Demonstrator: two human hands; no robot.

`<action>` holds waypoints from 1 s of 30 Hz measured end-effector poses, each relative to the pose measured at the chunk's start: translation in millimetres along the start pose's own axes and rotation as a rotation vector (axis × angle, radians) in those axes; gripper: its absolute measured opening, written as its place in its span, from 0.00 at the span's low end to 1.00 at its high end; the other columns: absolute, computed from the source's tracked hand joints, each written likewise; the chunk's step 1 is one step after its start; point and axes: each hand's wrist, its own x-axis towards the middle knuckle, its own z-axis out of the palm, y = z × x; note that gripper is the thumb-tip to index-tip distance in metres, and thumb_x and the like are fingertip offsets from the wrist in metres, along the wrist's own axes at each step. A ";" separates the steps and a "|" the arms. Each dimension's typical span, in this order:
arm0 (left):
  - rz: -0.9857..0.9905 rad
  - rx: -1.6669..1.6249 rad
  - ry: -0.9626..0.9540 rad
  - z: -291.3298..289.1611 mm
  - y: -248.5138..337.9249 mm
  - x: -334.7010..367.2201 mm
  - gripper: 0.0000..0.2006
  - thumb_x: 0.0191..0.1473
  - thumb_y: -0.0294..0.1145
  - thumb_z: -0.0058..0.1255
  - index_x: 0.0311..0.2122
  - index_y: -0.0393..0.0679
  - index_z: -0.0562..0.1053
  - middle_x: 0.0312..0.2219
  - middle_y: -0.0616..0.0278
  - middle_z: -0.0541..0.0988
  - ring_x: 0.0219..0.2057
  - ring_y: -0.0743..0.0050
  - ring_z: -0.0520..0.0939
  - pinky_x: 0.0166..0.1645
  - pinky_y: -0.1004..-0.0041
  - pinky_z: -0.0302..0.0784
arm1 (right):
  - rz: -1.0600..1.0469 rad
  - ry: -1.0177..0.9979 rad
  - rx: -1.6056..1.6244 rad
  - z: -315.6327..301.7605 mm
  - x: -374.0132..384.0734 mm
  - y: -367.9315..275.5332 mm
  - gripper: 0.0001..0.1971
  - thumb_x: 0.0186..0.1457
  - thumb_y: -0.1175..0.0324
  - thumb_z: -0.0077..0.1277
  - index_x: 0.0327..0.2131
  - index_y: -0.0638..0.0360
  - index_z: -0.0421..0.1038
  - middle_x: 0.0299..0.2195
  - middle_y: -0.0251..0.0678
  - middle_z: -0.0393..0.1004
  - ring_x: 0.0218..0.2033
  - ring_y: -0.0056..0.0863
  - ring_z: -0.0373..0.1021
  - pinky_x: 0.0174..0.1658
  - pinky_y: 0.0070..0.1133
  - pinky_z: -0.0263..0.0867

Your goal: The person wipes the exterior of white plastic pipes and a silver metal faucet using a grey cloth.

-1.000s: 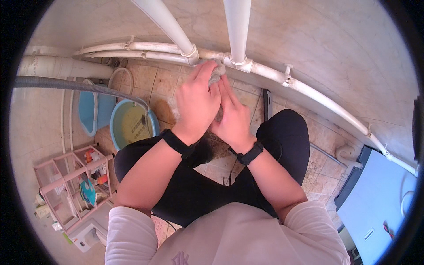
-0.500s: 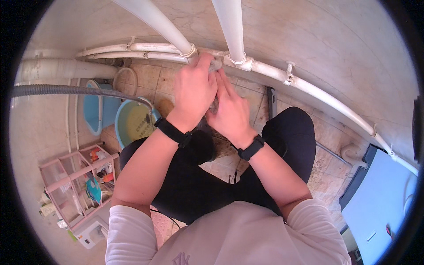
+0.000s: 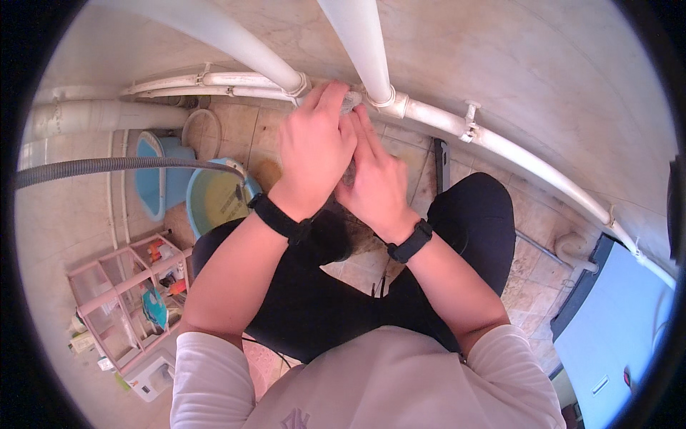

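Both hands are together at the white horizontal pipe (image 3: 434, 116) along the wall, between two slanting white pipes. A grey cloth (image 3: 350, 102) is wrapped over the pipe there, and a bit of it shows below between my palms. My left hand (image 3: 314, 146) is closed on the cloth, its fingers curled over the pipe. My right hand (image 3: 379, 179) presses close beside it, fingers bent up toward the pipe and closed on the cloth's lower part. The fingertips are partly hidden. Each wrist wears a black band.
To the left stand a blue bucket (image 3: 153, 171) and a round blue basin (image 3: 191, 189) of yellowish water, with a grey hose (image 3: 114, 164) passing over. A pink shelf rack (image 3: 114, 289) holds several bottles. A light-blue panel (image 3: 618, 322) is at right. My bent knees flank the tiled floor.
Both hands stay at the same stretch of pipe with the cloth, shifting only slightly. The view has moved a little.
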 end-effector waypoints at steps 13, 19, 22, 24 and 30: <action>0.085 -0.076 -0.052 16.0 -13.4 -26.1 0.15 0.45 0.21 0.51 0.41 0.42 0.76 0.41 0.55 0.81 0.31 0.48 0.83 0.34 0.59 0.80 | 0.103 -0.122 -0.125 11.7 -33.0 -0.8 0.41 0.37 0.65 0.63 0.59 0.65 0.61 0.62 0.51 0.60 0.27 0.40 0.77 0.27 0.29 0.74; 0.061 -0.154 0.019 9.9 5.7 -25.8 0.16 0.44 0.22 0.52 0.42 0.43 0.77 0.41 0.55 0.82 0.33 0.50 0.84 0.36 0.62 0.81 | 0.080 -0.033 -0.095 0.5 -34.7 -3.3 0.42 0.36 0.67 0.63 0.59 0.65 0.61 0.64 0.51 0.57 0.25 0.40 0.76 0.26 0.30 0.74; 0.082 -0.219 0.108 14.3 3.9 -26.4 0.17 0.44 0.21 0.51 0.42 0.43 0.78 0.41 0.54 0.82 0.34 0.50 0.84 0.36 0.64 0.82 | 0.074 -0.017 -0.084 -7.9 -32.5 -5.3 0.42 0.36 0.69 0.62 0.60 0.63 0.61 0.64 0.49 0.57 0.25 0.38 0.77 0.25 0.29 0.74; 0.076 -0.253 0.131 16.6 5.9 -28.2 0.17 0.43 0.20 0.51 0.42 0.43 0.78 0.42 0.54 0.82 0.35 0.50 0.84 0.37 0.64 0.82 | 0.080 -0.009 -0.068 -12.5 -34.1 -6.4 0.42 0.35 0.69 0.62 0.60 0.61 0.61 0.65 0.47 0.57 0.25 0.38 0.77 0.25 0.29 0.73; 0.061 -0.269 0.098 18.3 20.9 -25.8 0.18 0.43 0.19 0.51 0.42 0.41 0.78 0.39 0.51 0.82 0.36 0.48 0.83 0.38 0.64 0.81 | 0.174 0.048 -0.054 -21.0 -37.2 -10.4 0.42 0.36 0.70 0.60 0.61 0.59 0.61 0.64 0.44 0.59 0.25 0.36 0.77 0.24 0.27 0.72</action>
